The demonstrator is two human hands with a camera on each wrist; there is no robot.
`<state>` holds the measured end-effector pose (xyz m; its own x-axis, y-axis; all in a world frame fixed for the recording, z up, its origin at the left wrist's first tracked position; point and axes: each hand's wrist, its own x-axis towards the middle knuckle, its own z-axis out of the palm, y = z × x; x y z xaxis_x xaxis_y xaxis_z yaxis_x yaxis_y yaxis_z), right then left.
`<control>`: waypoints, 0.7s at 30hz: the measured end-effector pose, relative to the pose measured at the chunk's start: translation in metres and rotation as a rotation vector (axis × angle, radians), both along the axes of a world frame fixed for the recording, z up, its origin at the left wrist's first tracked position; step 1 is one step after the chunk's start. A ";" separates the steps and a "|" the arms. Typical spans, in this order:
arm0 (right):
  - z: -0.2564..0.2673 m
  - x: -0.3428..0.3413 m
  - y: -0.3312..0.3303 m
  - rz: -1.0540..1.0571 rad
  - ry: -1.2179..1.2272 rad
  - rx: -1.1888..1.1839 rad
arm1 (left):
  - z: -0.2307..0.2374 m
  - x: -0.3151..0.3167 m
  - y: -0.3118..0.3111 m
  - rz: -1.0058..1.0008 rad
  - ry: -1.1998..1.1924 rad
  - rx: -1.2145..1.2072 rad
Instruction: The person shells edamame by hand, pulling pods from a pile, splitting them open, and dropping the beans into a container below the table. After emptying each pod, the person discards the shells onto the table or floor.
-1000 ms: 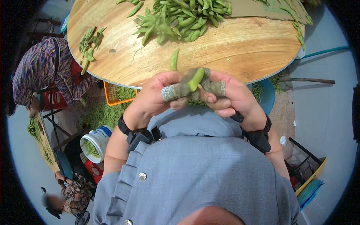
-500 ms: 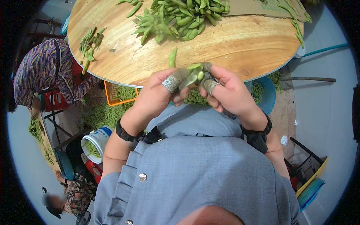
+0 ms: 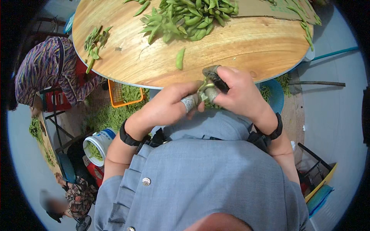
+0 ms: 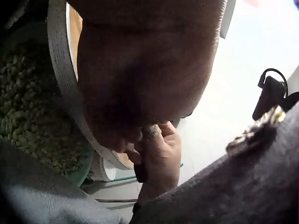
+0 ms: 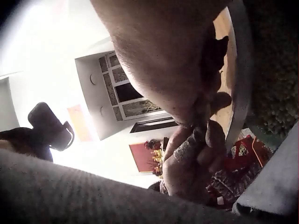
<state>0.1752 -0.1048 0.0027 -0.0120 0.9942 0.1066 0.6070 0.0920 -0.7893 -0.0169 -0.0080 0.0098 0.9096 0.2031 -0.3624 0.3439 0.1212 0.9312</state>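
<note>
An opened green bean pod (image 3: 204, 91) is held between both hands just in front of the table's near edge. My left hand (image 3: 167, 102), its thumb wrapped in grey tape, pinches the pod from the left. The right hand (image 3: 241, 89) grips it from the other side, with a taped thumb and a dark wrap on the index finger. Below them, a mass of shelled beans (image 4: 35, 112) fills a container over the lap, mostly hidden by the hands in the head view. One whole pod (image 3: 180, 58) lies alone on the table.
On the round wooden table (image 3: 131, 65) lie a big pile of pods (image 3: 189, 19) and a smaller bunch (image 3: 94, 42). An orange basket (image 3: 127, 103), a white bucket (image 3: 101, 144) and a blue basin (image 3: 276, 98) stand below. Another person (image 3: 46, 73) in patterned clothes is at the left.
The pod, first whole and then split with a bean showing, is now twisted open lower between the fingers. The left hand has shifted slightly down and right; the right hand has tilted.
</note>
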 end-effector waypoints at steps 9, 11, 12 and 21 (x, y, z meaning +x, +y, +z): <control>0.001 0.000 -0.003 0.182 -0.155 -0.051 | 0.014 -0.060 0.006 0.331 0.138 0.511; -0.004 -0.011 0.009 0.065 -0.203 -0.009 | 0.010 -0.089 0.013 0.505 0.286 0.746; -0.005 -0.018 0.018 0.067 -0.200 -0.007 | 0.004 -0.102 0.016 0.562 0.303 0.937; -0.019 -0.038 0.057 -0.047 -0.193 0.188 | 0.010 -0.082 0.020 0.676 0.257 1.329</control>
